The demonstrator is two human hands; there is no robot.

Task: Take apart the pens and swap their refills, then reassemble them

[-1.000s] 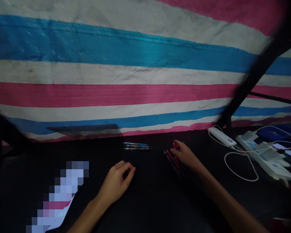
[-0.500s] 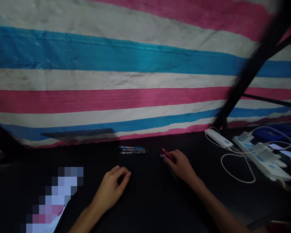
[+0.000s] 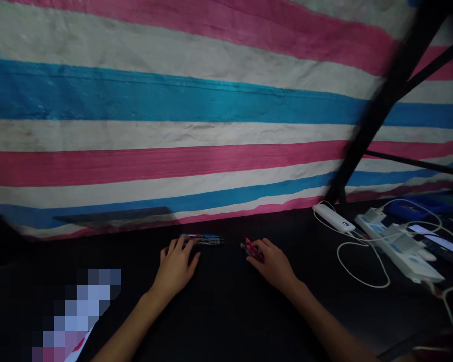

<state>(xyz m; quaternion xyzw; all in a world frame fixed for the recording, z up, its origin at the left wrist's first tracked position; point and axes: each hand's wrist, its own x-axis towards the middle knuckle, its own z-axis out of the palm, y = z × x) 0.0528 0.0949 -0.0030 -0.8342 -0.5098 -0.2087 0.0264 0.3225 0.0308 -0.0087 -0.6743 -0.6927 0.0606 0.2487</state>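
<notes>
My left hand [image 3: 176,265] rests on the black table with its fingers apart. Its fingertips reach the left ends of several pens [image 3: 210,241], blue and grey ones lying side by side, and partly cover them. To the right, my right hand [image 3: 272,262] is closed around a small bunch of red pens [image 3: 250,246]. Their tips stick out toward the upper left beyond the thumb and fingers; the rest is hidden by the hand. How many it holds I cannot tell.
At the right lie a white power bank [image 3: 334,218], a white power strip [image 3: 400,247] with plugs and looping cables, and a lit phone [image 3: 440,240]. A pixelated sheet [image 3: 83,306] lies front left. Striped tarpaulin [image 3: 196,103] hangs behind, with a black frame post [image 3: 381,100].
My left hand has moved forward to the blue and grey pens, and its fingers have spread. My right hand still holds the red pens. The camera view has shifted slightly.
</notes>
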